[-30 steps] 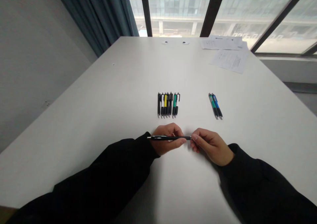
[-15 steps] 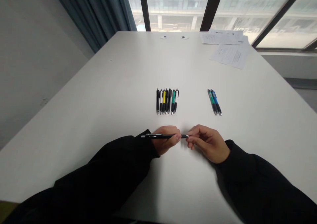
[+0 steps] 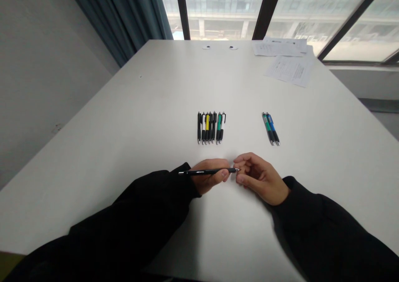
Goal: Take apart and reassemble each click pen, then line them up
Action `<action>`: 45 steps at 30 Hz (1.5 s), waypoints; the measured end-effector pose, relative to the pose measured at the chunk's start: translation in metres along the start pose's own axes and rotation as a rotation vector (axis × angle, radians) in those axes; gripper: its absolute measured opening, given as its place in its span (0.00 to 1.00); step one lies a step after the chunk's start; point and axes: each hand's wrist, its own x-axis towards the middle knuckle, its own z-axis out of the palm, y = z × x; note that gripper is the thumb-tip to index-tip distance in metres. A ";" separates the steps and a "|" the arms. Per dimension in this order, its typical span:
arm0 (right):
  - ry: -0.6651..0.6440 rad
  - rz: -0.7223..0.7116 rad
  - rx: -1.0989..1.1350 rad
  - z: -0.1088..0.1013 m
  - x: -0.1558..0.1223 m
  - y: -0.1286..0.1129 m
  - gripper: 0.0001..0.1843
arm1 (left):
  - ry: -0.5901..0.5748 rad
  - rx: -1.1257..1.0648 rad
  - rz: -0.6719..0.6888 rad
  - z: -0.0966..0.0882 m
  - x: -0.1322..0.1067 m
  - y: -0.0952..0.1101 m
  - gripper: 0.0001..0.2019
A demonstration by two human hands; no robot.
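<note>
Inspector: What did you have in hand?

Me: One slim black pen [image 3: 208,171], held level and crosswise in front of me, above the white table [image 3: 131,107]. The barrel looked dark and plain, with a thin silver tip [image 3: 181,173] pointing left, out past my left hand.

Inspector: State of the grip?

Me: My left hand [image 3: 207,177] was closed on the barrel, thumb over it. My right hand [image 3: 260,178] was open, curved round the pen's right end. I cannot tell whether it touched.

Inspector: What lay nearby?

Me: Ahead of my hands lay a tight row of pens [image 3: 211,128], with a green and blue pair [image 3: 270,129] well off to its right, and loose papers [image 3: 291,70] further on
</note>
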 end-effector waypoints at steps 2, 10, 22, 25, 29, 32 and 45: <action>-0.021 0.046 -0.042 0.000 0.000 0.000 0.15 | 0.002 -0.005 -0.016 0.000 0.000 0.000 0.27; -0.029 0.003 -0.028 -0.001 0.001 0.001 0.14 | 0.008 -0.030 0.006 -0.001 -0.001 0.001 0.26; -0.025 0.055 -0.044 -0.003 0.001 0.004 0.14 | 0.033 -0.032 0.024 0.000 -0.001 0.000 0.26; 0.000 0.029 -0.017 -0.002 0.001 0.004 0.12 | 0.022 -0.018 -0.001 0.000 -0.002 0.000 0.27; 0.012 -0.002 0.024 -0.002 0.002 0.003 0.17 | 0.021 -0.014 0.002 -0.001 -0.001 -0.001 0.27; -0.002 0.065 -0.047 -0.002 0.001 0.003 0.14 | 0.016 -0.013 0.018 -0.001 -0.001 -0.002 0.26; 0.072 -0.060 0.031 -0.003 0.001 0.008 0.09 | 0.006 -0.020 0.047 -0.005 -0.002 -0.002 0.25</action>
